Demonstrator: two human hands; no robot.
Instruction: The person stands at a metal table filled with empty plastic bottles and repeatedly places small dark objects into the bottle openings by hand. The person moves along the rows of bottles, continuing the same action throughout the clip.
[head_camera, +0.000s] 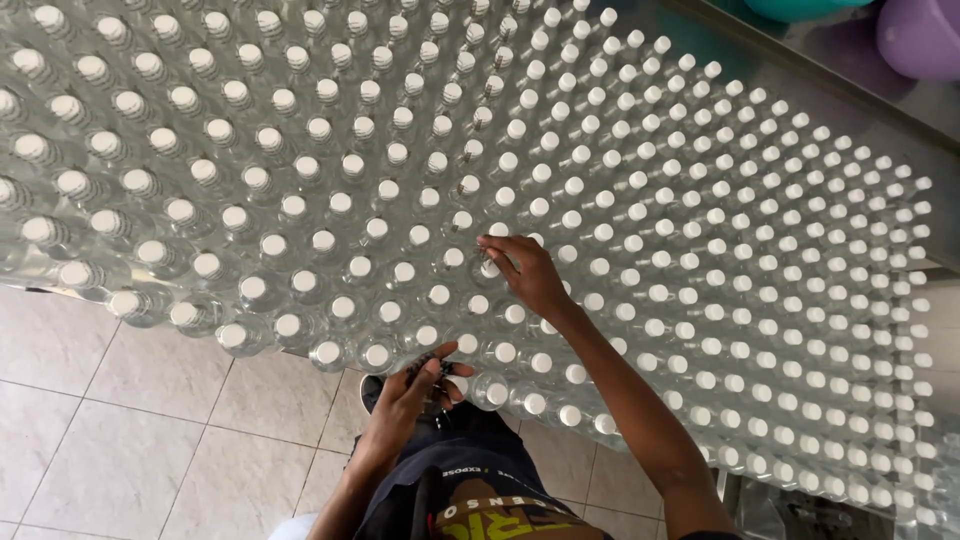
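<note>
Bottles: clear plastic bottles (560, 180) with white caps, packed upright cap to cap in long rows, filling most of the view
Support: hidden under the rows, cannot be told
Right hand: right hand (525, 275) stretched out over the rows near the front edge, fingertips (492, 258) closed on the cap of one bottle (488, 268)
Held bottle: upright in its row, a few rows in from the near edge, neighbours touching on all sides
Left hand: left hand (415, 385) at the near edge of the block, fingers curled together around a small dark item; what it is cannot be told
Nearest to left hand: front-row bottle (490, 392), just beside the fingers
Floor: pale tiled floor (120, 400), lower left
Clothing: dark garment (470, 490) with printed band, bottom centre
Background: purple round object (920, 35) and a teal one (800, 8), top right
</note>
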